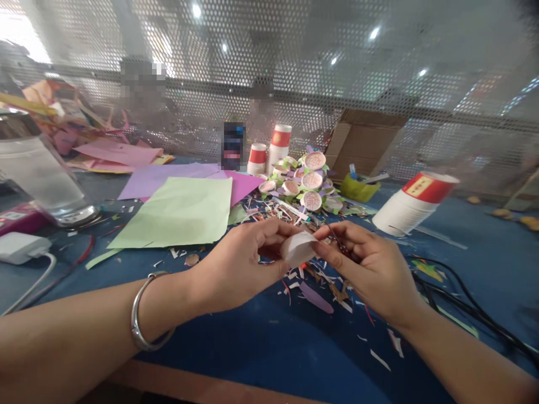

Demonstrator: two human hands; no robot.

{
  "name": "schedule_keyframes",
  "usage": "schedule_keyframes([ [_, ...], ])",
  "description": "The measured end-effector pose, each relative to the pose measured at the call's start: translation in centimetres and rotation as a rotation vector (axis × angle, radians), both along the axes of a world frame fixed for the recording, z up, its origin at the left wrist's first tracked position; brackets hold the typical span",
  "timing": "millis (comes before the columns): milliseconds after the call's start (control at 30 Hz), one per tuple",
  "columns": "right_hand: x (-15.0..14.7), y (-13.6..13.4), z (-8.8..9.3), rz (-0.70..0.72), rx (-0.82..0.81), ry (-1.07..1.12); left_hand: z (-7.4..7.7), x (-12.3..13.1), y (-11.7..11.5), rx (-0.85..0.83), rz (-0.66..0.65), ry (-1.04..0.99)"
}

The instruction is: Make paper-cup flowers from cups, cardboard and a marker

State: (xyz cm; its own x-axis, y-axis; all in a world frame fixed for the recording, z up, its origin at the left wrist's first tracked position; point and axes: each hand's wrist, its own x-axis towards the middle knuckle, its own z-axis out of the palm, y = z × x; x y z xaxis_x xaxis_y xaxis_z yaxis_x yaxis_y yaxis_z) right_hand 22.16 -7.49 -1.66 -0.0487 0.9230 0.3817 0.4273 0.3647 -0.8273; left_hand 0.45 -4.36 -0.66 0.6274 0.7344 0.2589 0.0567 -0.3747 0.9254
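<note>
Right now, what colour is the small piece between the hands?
The small piece is white, best seen in the head view.

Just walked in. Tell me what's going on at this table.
A person's left hand and right hand hold a small, curved white piece, apparently paper, between them. A dark, slim object shows among the right fingers; it is too hidden to identify. Multicoloured paper scraps litter the blue tabletop beneath. Beyond the hands sits a heap of round white pieces with green bits, with a pale green paper sheet to its left.
</note>
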Motion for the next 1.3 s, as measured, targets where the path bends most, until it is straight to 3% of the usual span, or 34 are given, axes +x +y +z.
schedule_keyframes([
  [300, 0.2, -0.7, 0.7, 0.047, 0.025, -0.041, 0.0, -0.5, 0.6, 0.056, -0.1, 0.006],
  [633, 0.0, -0.7, 1.5, 0.155, 0.007, -0.089, 0.1, -0.7, 0.2, -0.113, -0.284, -0.006],
  [800, -0.1, -0.9, 1.4, 0.143, -0.096, -0.014, -0.4, -0.5, 0.9, -0.046, -0.162, -0.006],
  [967, 0.1, -1.0, 1.3, 0.154, -0.202, 0.019, -0.8, -0.6, 2.0, 0.196, 0.022, 0.036],
  [1100, 0.0, -1.0, 1.1, 0.215, -0.204, -0.017, -0.8, -0.7, 2.2, 0.361, 0.076, 0.093],
  [1300, 0.2, -1.1, 0.5, 0.282, -0.353, 0.081, -0.7, -0.7, 2.1, 0.478, 0.112, 0.12],
])
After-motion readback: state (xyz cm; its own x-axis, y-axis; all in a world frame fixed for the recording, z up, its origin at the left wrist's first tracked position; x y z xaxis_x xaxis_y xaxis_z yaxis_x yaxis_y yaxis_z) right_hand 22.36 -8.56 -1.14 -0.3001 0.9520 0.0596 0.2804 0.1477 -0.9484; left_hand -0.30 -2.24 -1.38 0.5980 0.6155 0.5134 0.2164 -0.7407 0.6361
